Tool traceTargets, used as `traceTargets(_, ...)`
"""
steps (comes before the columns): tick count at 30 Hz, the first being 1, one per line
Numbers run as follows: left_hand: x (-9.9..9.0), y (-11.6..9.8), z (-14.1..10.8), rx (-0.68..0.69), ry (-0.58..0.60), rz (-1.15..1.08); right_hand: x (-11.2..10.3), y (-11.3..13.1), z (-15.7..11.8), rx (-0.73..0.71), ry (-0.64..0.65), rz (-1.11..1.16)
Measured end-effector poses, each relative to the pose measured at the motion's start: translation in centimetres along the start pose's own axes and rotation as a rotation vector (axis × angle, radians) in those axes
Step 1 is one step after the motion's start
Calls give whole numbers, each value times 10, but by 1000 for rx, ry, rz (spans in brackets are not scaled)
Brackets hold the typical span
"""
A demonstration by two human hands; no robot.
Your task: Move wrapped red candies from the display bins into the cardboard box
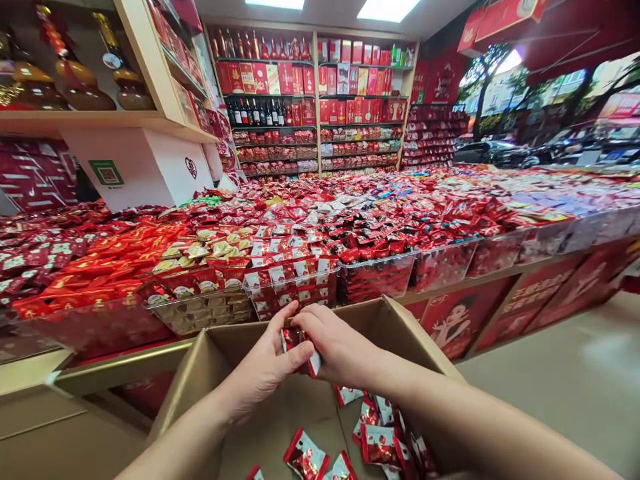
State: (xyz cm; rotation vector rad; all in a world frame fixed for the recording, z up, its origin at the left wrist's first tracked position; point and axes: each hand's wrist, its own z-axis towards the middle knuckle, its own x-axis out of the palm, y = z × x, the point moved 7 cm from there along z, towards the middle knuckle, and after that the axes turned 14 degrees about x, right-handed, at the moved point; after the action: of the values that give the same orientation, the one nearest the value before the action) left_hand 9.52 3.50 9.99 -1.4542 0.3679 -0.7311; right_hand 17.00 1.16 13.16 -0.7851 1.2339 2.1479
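Over an open cardboard box point(415, 327), my left hand point(267, 363) and my right hand point(343, 347) meet around a few small red and white candy packets point(315, 363). My left thumb lies across the packets, and the curled right fingers press them from the other side. Exactly how many they hold is hidden. Loose red and white candy packets point(380, 443) lie on the box floor, mostly toward the right. Just beyond my fingertips stands a clear bin of matching red and white packets point(295, 283), stacked in neat rows.
Clear bins of wrapped candy spread across a wide display, with orange-red packets point(100, 280) at left and gold-and-red packets point(205, 257) beside them. Shelves point(316, 100) of bottles and boxes line the back. A wooden cabinet point(165, 80) juts out at upper left.
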Motion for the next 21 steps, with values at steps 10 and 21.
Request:
traceTargets(10,-30,15,8,97,-217,-68,2,-53,-4,318,162,523)
traceTargets(21,-37,21,9,101,-138,-142,25,-83,-8,854,115,1108)
